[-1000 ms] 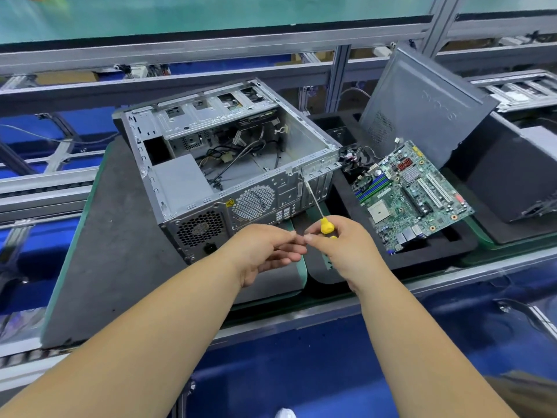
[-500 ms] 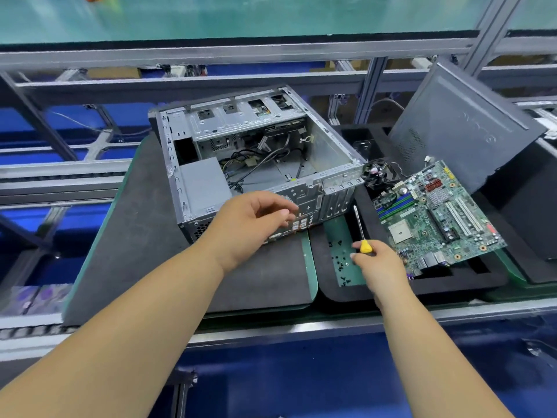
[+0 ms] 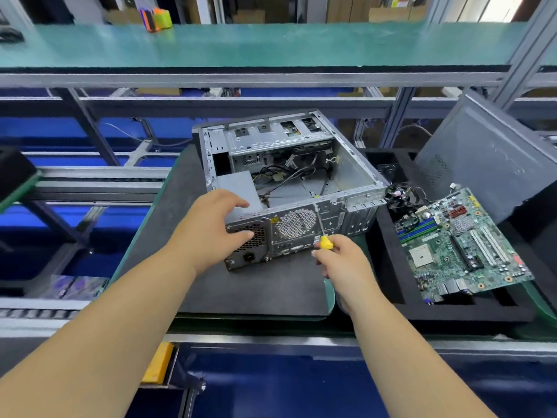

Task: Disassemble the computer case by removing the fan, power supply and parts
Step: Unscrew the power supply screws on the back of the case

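Observation:
An open grey computer case (image 3: 355, 173) lies on its side on a dark mat (image 3: 256, 288), rear panel toward me. The grey power supply (image 3: 238, 184) sits in its near left corner, with loose cables (image 3: 289, 176) behind it. My left hand (image 3: 211, 230) grips that corner, fingers over the power supply's top and thumb on its vent grille. My right hand (image 3: 343, 263) holds a yellow-handled screwdriver (image 3: 325, 243), its shaft pointing up across the rear panel by the round fan grille (image 3: 295, 221).
A green motherboard (image 3: 458, 245) lies in a black foam tray (image 3: 388, 260) on the right, a tangle of wires (image 3: 404, 197) at its far end. The grey side panel (image 3: 488, 158) leans behind it. A conveyor rail (image 3: 90, 176) runs left; a green shelf (image 3: 271, 43) spans above.
My left hand moved from mid-air onto the case's power supply corner. My right hand carried the screwdriver from beside the tray back to the rear panel. The camera tilted up.

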Motion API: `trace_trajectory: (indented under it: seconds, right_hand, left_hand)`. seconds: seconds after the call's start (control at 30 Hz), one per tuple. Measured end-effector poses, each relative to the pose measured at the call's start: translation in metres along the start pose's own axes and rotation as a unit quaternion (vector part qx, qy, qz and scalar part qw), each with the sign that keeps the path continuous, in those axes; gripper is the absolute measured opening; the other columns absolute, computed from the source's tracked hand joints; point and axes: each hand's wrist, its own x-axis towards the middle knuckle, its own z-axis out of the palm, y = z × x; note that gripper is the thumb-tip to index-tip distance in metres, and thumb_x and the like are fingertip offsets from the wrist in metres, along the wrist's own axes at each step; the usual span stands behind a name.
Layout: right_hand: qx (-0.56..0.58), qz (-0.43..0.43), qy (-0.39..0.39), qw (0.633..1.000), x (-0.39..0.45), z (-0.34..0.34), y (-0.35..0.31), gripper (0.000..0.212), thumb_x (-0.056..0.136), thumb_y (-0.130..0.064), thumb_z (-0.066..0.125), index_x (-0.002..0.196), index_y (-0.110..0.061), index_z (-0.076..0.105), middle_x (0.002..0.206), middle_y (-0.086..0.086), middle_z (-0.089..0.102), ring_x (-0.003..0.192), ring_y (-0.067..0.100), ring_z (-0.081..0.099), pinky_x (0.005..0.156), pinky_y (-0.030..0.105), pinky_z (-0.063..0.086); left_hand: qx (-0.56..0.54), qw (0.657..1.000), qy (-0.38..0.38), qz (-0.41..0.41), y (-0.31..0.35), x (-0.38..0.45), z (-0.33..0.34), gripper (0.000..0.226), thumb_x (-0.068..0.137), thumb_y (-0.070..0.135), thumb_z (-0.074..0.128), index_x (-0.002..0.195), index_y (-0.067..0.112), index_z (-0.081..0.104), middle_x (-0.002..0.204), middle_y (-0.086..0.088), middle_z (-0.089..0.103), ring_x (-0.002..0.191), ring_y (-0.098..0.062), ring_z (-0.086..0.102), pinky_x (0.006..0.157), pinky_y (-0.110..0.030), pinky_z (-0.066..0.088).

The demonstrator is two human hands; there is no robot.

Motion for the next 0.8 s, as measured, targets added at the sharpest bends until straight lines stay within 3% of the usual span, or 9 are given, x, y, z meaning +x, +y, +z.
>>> trace_trajectory:
  seconds: [0.1, 0.23, 0.3, 0.47, 0.63, 0.8]
  right_hand:
    - [-0.006, 0.007, -0.050, 0.999, -0.012, 0.023, -0.006, 0.011, 0.077, -0.027, 0.063, 0.087, -0.023, 0.060, 0.071, -0.004, 0.061, 0.053, 0.008, 0.052, 0.058, 0.029, 0.043]
    - [0.002, 0.013, -0.093, 0.996, -0.025, 0.049, -0.011, 0.005, 0.087, -0.019, 0.061, 0.091, -0.020, 0.062, 0.073, -0.003, 0.064, 0.055, 0.008, 0.055, 0.069, 0.034, 0.054]
    - [0.000, 0.013, -0.107, 0.994, -0.032, 0.060, -0.012, 0.004, 0.089, -0.017, 0.060, 0.092, -0.019, 0.062, 0.073, -0.003, 0.064, 0.054, 0.009, 0.055, 0.064, 0.029, 0.052]
    - [-0.020, 0.019, -0.120, 0.992, -0.046, 0.076, -0.016, 0.006, 0.093, -0.023, 0.059, 0.096, -0.023, 0.064, 0.074, -0.006, 0.065, 0.049, 0.011, 0.055, 0.055, 0.022, 0.046]
    - [-0.020, 0.022, -0.115, 0.993, -0.057, 0.085, -0.019, 0.010, 0.096, -0.029, 0.057, 0.095, -0.023, 0.065, 0.070, -0.004, 0.065, 0.043, 0.012, 0.049, 0.047, 0.019, 0.043]
    - [-0.018, 0.018, -0.092, 0.995, -0.061, 0.094, -0.023, 0.012, 0.097, -0.030, 0.056, 0.092, -0.023, 0.064, 0.064, -0.005, 0.063, 0.040, 0.010, 0.044, 0.043, 0.019, 0.039]
  left_hand:
    - [0.021, 1.000, -0.009, -0.015, -0.020, -0.010, 0.001, 0.054, 0.075, 0.034, 0.080, 0.125, 0.032, 0.057, 0.135, 0.011, 0.049, 0.131, -0.015, 0.040, 0.105, -0.034, 0.037]
    - [0.028, 1.000, -0.015, 0.001, -0.033, -0.018, 0.003, 0.057, 0.081, 0.030, 0.076, 0.134, 0.033, 0.053, 0.148, 0.014, 0.039, 0.138, -0.010, 0.031, 0.110, -0.030, 0.030]
    - [0.024, 0.999, -0.018, 0.016, -0.038, -0.020, 0.002, 0.057, 0.085, 0.028, 0.073, 0.138, 0.032, 0.050, 0.150, 0.014, 0.036, 0.140, -0.009, 0.028, 0.112, -0.026, 0.024]
    - [0.010, 0.999, -0.016, 0.033, -0.043, -0.020, 0.002, 0.056, 0.088, 0.024, 0.070, 0.140, 0.030, 0.050, 0.150, 0.013, 0.039, 0.142, -0.009, 0.026, 0.116, -0.027, 0.021]
    - [-0.029, 0.999, 0.012, 0.035, -0.045, -0.020, 0.007, 0.053, 0.085, 0.020, 0.073, 0.135, 0.028, 0.056, 0.145, 0.011, 0.046, 0.140, -0.009, 0.031, 0.115, -0.031, 0.028]
    - [-0.043, 0.998, 0.026, 0.037, -0.047, -0.020, 0.010, 0.053, 0.084, 0.016, 0.073, 0.133, 0.026, 0.058, 0.145, 0.009, 0.047, 0.139, -0.010, 0.033, 0.114, -0.023, 0.023]
